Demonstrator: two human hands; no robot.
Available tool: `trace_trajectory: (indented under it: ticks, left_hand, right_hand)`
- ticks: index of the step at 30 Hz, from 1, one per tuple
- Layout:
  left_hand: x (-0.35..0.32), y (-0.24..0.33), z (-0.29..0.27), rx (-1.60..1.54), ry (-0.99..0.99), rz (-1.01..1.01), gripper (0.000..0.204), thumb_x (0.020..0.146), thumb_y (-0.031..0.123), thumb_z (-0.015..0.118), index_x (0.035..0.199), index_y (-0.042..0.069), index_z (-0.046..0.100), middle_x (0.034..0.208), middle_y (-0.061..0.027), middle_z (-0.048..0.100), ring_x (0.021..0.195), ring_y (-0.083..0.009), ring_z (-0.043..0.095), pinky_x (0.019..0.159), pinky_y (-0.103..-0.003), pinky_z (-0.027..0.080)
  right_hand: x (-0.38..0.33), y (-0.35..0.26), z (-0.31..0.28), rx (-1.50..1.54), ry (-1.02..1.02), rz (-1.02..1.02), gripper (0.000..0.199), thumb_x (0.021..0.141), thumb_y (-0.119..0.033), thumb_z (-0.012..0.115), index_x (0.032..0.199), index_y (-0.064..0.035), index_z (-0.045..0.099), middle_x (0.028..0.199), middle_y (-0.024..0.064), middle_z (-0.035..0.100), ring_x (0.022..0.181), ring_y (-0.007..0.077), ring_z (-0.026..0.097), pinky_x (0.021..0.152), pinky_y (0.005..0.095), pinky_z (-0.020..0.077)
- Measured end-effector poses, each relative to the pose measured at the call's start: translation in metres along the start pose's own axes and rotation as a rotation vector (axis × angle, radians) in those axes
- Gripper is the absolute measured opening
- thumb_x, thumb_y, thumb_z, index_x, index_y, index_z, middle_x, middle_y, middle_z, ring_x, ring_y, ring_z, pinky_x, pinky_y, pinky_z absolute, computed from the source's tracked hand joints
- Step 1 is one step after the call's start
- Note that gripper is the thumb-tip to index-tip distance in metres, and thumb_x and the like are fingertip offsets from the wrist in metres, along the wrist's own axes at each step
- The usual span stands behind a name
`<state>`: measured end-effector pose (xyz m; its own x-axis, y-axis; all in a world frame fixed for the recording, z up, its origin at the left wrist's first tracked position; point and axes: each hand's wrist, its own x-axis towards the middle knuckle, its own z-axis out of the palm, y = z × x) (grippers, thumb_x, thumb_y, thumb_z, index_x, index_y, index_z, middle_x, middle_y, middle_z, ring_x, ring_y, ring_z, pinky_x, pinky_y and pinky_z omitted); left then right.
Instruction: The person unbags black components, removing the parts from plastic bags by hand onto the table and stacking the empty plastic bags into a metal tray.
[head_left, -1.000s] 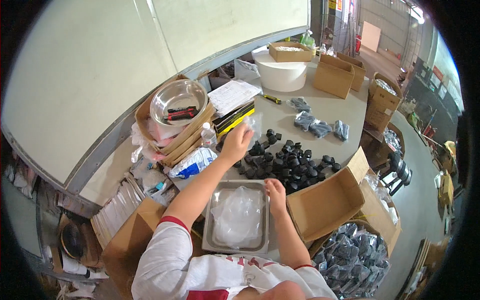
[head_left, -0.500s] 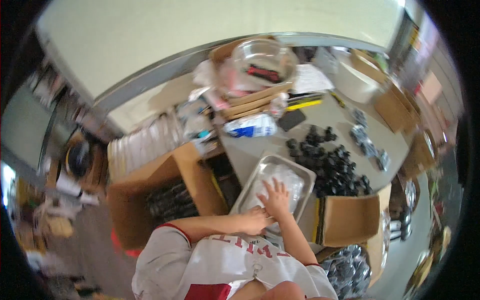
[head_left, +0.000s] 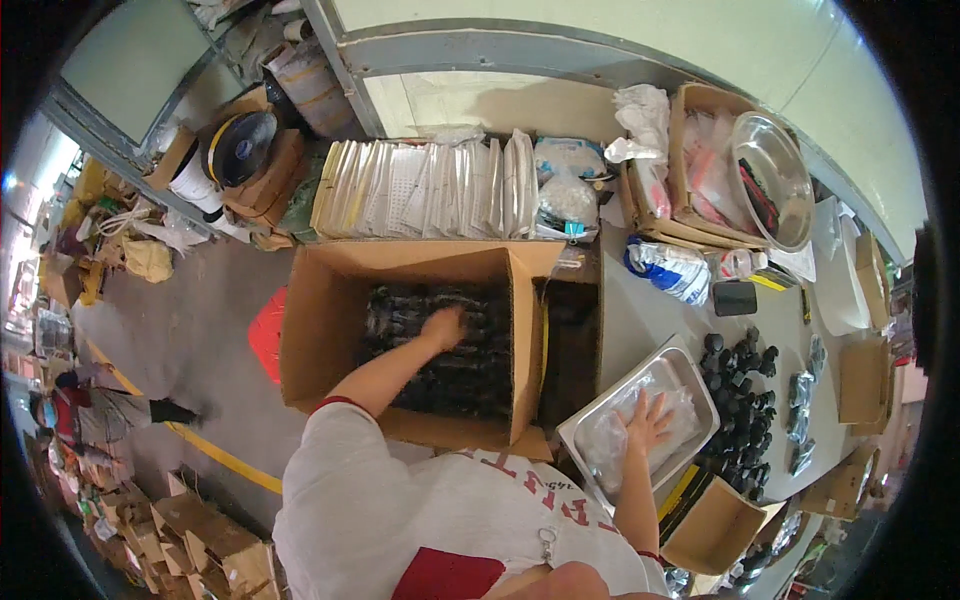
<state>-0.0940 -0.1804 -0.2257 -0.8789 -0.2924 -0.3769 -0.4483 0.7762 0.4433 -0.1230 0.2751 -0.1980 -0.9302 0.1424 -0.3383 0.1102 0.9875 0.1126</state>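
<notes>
My left hand (head_left: 441, 327) reaches down into a large open cardboard box (head_left: 320, 330) on the floor, resting on the dark packed parts (head_left: 455, 365) inside; whether it grips one I cannot tell. My right hand (head_left: 648, 421) lies flat, fingers spread, on clear plastic bags (head_left: 610, 440) in a shallow metal tray (head_left: 690, 365) on the grey table. Beside the tray lies a heap of small black parts (head_left: 745, 385).
Stacked white paper packs (head_left: 430, 188) stand behind the box. A steel bowl (head_left: 772, 180) sits in a carton at the table's back, with a blue-white bag (head_left: 668, 268) nearby. Small open cartons (head_left: 715, 525) edge the table. A red stool (head_left: 266, 330) stands left of the box.
My view has swung left and down toward the floor box. My left hand has left the table and gone into the box. My right hand stays on the tray's bags.
</notes>
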Motion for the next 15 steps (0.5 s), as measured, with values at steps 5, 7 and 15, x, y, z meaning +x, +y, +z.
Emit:
trace_trajectory:
  ticks: [5, 7, 15]
  left_hand:
    - [-0.016, 0.007, 0.112, 0.081, -0.463, 0.315, 0.041, 0.078, 0.020, 0.059, 0.118, 0.013, 0.056, 0.115, -0.0220, 0.056, 0.103, -0.0371, 0.056, 0.086, -0.043, 0.047]
    - [-0.011, -0.017, 0.188, 0.172, -0.329, 0.479, 0.042, 0.078, 0.021, 0.059, 0.119, 0.011, 0.055, 0.116, -0.0222, 0.056, 0.104, -0.0367, 0.056, 0.087, -0.044, 0.046]
    - [0.018, 0.004, 0.222, -0.178, -0.533, -0.281, 0.039, 0.083, 0.029, 0.061, 0.117, 0.011, 0.059, 0.113, -0.0174, 0.058, 0.107, -0.0299, 0.054, 0.090, -0.045, 0.043]
  right_hand:
    - [-0.003, 0.012, -0.025, 0.143, -0.039, -0.058, 0.057, 0.087, -0.043, 0.053, 0.138, -0.0277, 0.036, 0.150, 0.0093, 0.019, 0.136, 0.0372, 0.015, 0.103, 0.0604, 0.0206]
    - [0.006, 0.032, -0.032, 0.858, 0.159, -0.240, 0.042, 0.093, -0.032, 0.045, 0.129, -0.0096, 0.048, 0.135, 0.0156, 0.041, 0.126, 0.0341, 0.036, 0.103, 0.0454, 0.0288]
    - [-0.053, -0.021, -0.104, 0.788, 0.468, -0.311, 0.024, 0.089, -0.021, 0.052, 0.101, -0.0004, 0.059, 0.106, 0.0173, 0.056, 0.102, 0.0331, 0.052, 0.090, 0.0397, 0.0395]
